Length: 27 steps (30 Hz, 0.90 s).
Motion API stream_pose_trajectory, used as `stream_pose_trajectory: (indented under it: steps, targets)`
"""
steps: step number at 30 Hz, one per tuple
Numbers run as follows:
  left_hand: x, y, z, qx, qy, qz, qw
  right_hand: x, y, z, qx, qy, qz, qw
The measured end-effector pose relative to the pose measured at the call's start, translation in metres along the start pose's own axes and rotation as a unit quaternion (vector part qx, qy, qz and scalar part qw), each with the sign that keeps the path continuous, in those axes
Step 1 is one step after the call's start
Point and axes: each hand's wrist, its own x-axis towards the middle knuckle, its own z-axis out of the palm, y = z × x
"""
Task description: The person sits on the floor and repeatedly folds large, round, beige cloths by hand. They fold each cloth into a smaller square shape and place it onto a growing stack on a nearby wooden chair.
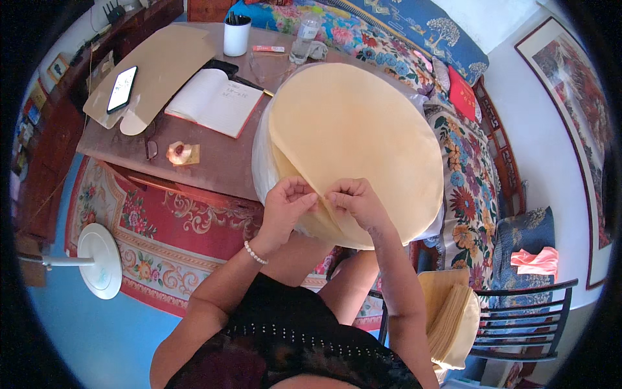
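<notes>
A stack of large, thin, round pale-yellow sheets [357,131], possibly flatbreads, rests at the table's right end, with clear plastic [261,163] around its left side. Its top sheet has a lifted or folded left edge running diagonally down to both hands. My left hand [290,209], with a beaded bracelet [255,253] on its wrist, pinches the sheet's edge between thumb and fingers. Just to the right, my right hand [357,202] pinches the same edge, its fingers curled. The fingertips hide the exact grip points.
On the brown table [218,165] lie an open notebook [218,102], a phone [122,90] on cardboard [167,63], glasses [152,150] and a partly eaten fruit [179,153]. A white cup [237,39] and plastic bottle [306,39] stand behind. Folded sheets [452,326] sit by a chair [525,321] at right.
</notes>
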Motion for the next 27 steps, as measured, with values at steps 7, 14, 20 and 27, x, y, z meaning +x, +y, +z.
stream_pose_trajectory:
  steps: [7, 14, 20, 27]
  targets:
    - [0.003, -0.005, 0.003, 0.020, 0.025, 0.020, 0.999, -0.006, -0.014, 0.006, -0.057, -0.029, -0.011, 0.998]
    - [0.003, -0.004, 0.006, 0.030, 0.032, 0.015, 0.999, -0.002, -0.007, -0.002, -0.069, -0.059, -0.002, 0.996]
    - [0.001, -0.012, 0.013, 0.161, 0.077, 0.094, 0.979, -0.001, -0.004, 0.001, -0.137, -0.028, -0.059, 0.988]
    - [-0.009, -0.015, 0.015, 0.503, 0.126, 0.268, 0.812, -0.006, -0.010, 0.012, -0.372, 0.137, -0.175, 0.901]
